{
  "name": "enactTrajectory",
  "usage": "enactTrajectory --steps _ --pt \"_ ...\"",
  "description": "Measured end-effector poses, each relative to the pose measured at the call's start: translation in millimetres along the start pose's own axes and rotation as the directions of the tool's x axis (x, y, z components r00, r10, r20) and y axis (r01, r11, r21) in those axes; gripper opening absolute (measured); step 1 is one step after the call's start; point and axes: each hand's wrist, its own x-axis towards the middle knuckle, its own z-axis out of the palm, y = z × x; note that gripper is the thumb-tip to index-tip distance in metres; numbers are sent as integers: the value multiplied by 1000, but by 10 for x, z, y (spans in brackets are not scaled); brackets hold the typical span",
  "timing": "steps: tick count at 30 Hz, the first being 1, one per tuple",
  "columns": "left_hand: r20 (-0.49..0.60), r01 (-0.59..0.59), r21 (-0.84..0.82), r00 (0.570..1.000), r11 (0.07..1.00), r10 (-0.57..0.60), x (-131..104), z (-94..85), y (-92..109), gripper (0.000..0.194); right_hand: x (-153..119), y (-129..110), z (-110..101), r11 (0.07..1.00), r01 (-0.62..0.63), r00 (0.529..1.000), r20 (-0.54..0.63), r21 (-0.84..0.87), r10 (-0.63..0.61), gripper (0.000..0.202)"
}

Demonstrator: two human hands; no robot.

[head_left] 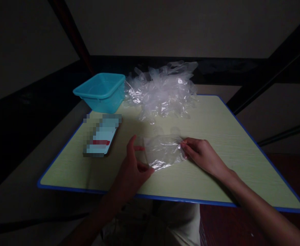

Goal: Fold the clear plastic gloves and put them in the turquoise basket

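Observation:
A clear disposable plastic glove is stretched flat just above or on the table, between my two hands. My right hand pinches its right edge between thumb and fingers. At the near left corner, my left hand has its thumb on the film with a curled finger close beneath. The left index finger points up, apart from the glove, while another finger reaches its left edge. Faint finger shapes of the glove show on the far side.
A heap of crumpled clear plastic gloves lies at the back of the blue-edged table. Left of it stands a turquoise plastic basket. A phone with a lit, partly blurred screen rests at the left.

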Motion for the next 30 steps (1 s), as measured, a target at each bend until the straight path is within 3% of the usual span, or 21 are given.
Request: enactTrajectory --steps 8,13,20,24,27,30 --pt "-40 -26 98 999 995 30 21 44 -1 93 -38 12 50 985 22 994 -100 -174 -40 25" --pt "-44 -28 116 998 993 34 18 53 9 94 -44 82 110 943 23 974 -206 -331 -96 33" --pt "-43 -57 200 997 978 67 4 87 3 93 -21 105 149 814 -3 967 -209 -581 -145 36" --pt "-45 -136 272 987 953 154 -12 89 -33 86 -22 79 140 769 12 966 -190 -639 -173 33" --pt "-23 -312 380 938 871 346 -30 106 -72 64 -31 73 137 759 40 963 -177 -650 -202 30" --pt "92 -519 514 825 683 558 -47 179 -104 46 -34 86 152 761 66 957 -175 -645 -231 28"
